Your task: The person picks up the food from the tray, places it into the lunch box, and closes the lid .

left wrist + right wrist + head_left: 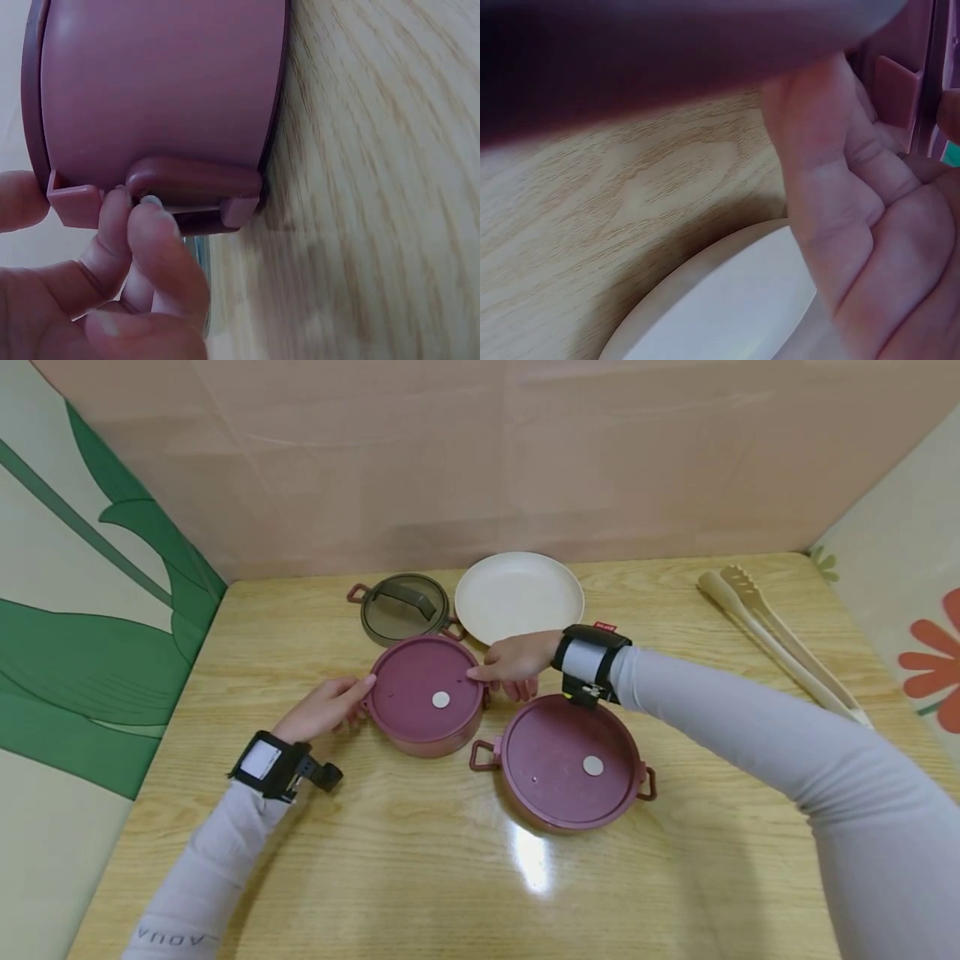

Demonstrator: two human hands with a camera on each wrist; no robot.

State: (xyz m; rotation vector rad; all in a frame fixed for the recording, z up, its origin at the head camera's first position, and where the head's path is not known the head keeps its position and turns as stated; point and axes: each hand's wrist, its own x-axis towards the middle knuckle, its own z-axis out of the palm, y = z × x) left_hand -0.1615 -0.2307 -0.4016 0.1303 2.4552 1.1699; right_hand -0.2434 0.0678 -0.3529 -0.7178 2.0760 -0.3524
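Observation:
A small round purple pot [416, 677] with a flat top and a white dot is held from both sides. My left hand [322, 708] grips its left side, thumb at the top rim, other fingers by the folded side handle [195, 174] in the left wrist view. On the opposite side my right hand [523, 662] has its thumb on the top edge, and its other fingers reach down by the side tab [895, 91]. A larger purple pot [558, 793] with two loop handles stands just to the right, under my right wrist.
Behind the small pot lies a glass lid [386, 620] with a dark handle and purple side loops. Beside it is a white oval plate [517, 593]. Beige tongs [787, 647] lie at the right of the wooden table [360, 877]; a pink wall [450, 460] rises behind.

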